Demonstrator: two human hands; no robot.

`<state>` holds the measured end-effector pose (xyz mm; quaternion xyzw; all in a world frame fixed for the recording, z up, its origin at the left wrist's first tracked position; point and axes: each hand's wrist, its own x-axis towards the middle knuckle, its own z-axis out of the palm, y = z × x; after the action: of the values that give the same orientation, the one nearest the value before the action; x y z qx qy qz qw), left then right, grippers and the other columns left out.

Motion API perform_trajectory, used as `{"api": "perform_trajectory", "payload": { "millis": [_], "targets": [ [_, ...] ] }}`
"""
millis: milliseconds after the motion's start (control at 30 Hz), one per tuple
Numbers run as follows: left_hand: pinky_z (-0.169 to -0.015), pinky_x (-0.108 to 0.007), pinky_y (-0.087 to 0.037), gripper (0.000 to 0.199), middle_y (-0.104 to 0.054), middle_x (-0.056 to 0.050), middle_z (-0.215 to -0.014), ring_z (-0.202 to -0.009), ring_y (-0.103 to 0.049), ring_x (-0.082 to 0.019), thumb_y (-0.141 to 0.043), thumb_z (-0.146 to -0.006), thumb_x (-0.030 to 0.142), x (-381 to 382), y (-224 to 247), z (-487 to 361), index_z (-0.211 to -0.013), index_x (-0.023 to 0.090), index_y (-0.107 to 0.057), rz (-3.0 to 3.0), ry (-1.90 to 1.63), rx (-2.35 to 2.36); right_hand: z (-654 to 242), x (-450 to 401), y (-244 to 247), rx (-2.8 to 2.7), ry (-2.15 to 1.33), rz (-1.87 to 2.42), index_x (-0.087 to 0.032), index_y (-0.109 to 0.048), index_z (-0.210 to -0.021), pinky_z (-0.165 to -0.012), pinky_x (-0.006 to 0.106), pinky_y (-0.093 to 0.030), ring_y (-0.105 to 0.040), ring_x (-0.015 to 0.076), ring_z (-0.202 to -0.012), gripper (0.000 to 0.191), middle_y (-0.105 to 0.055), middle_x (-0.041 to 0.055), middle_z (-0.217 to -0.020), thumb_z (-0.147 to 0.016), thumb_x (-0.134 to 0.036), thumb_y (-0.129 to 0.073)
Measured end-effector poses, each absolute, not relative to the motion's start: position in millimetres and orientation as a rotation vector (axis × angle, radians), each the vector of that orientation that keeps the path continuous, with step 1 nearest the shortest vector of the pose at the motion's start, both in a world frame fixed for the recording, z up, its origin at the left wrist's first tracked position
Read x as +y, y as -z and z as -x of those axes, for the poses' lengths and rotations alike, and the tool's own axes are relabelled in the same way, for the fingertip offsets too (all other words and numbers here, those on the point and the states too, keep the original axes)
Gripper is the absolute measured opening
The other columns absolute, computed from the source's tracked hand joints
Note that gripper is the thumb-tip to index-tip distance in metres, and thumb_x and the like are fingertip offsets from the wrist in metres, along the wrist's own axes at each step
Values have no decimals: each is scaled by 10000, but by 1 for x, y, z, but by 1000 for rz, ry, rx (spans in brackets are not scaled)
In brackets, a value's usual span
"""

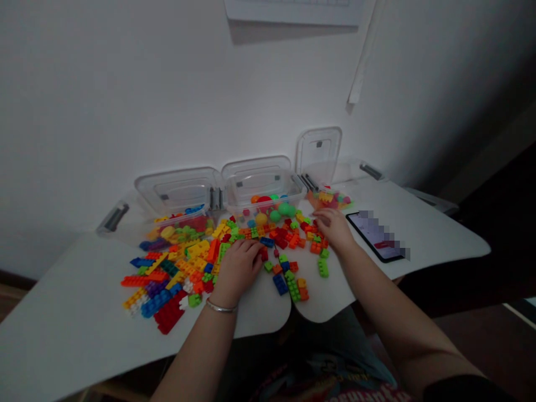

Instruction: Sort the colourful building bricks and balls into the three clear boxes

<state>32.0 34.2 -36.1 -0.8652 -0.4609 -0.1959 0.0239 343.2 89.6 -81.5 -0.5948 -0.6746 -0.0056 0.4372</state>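
Note:
My left hand [239, 267], with a bangle on its wrist, rests over the pile of building bricks. Its fingers are curled, and a red building brick [263, 254] shows between fingertips and thumb. Beside it lie a dark blue brick [267, 242] and yellow bricks [199, 249]. My right hand [333, 228] is at the right side of the pile, fingers a little apart, close to red and orange bricks [317, 245]. I make out nothing held in it. A green brick [322, 268] lies below that hand.
Along the wall stand clear plastic boxes with raised lids: a left box [178, 218] with bricks, a middle box [263, 192] with colored balls, and a right box [330, 195] with small pieces. A phone [374, 237] lies right on the white table [435, 234]. Paper hangs above.

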Motion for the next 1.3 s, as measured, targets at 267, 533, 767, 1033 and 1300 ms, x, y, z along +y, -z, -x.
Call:
{"api": "perform_trajectory", "payload": {
  "millis": [267, 533, 767, 1033, 1300],
  "targets": [
    [-918, -436, -503, 266, -686, -70, -1118, -1045, -582, -260, -514, -891, 207, 34, 36, -32, -1103, 209, -674, 2682, 595, -1430, -356, 87, 83, -1541, -82, 1686, -226, -750, -930, -919, 444, -462, -638, 257, -934, 260, -746, 61, -915, -782, -305, -551],
    [-919, -437, -501, 263, -688, -76, -1115, -1041, -578, -261, -516, -889, 203, 34, 37, -32, -1099, 197, -674, 2686, 594, -1437, -342, 82, 79, -1733, -3, 1764, -245, -749, -1001, -879, 422, -468, -638, 265, -920, 272, -749, 63, -983, -785, -263, -584],
    [-910, -434, -498, 255, -688, -77, -1103, -1029, -579, -260, -508, -898, 213, 36, 38, -31, -1095, 191, -668, 2684, 598, -1410, -339, 85, 80, -1743, -31, 1793, -214, -755, -962, -858, 412, -469, -626, 259, -878, 252, -736, 81, -930, -798, -317, -594],
    [-902, -432, -495, 251, -685, -75, -1100, -1025, -577, -259, -505, -899, 216, 36, 39, -31, -1094, 201, -663, 2689, 616, -1401, -335, 79, 76, -1602, 26, 1571, -221, -714, -904, -870, 432, -479, -616, 263, -897, 194, -706, 86, -917, -775, -313, -602],
    [-911, -424, -494, 247, -686, -71, -1099, -1019, -581, -252, -511, -889, 202, 35, 37, -31, -1081, 209, -666, 2696, 628, -1397, -339, 71, 38, -1479, 341, 1414, -260, -683, -973, -912, 442, -456, -613, 259, -981, 223, -699, 79, -992, -835, -357, -537]
  ]
}}
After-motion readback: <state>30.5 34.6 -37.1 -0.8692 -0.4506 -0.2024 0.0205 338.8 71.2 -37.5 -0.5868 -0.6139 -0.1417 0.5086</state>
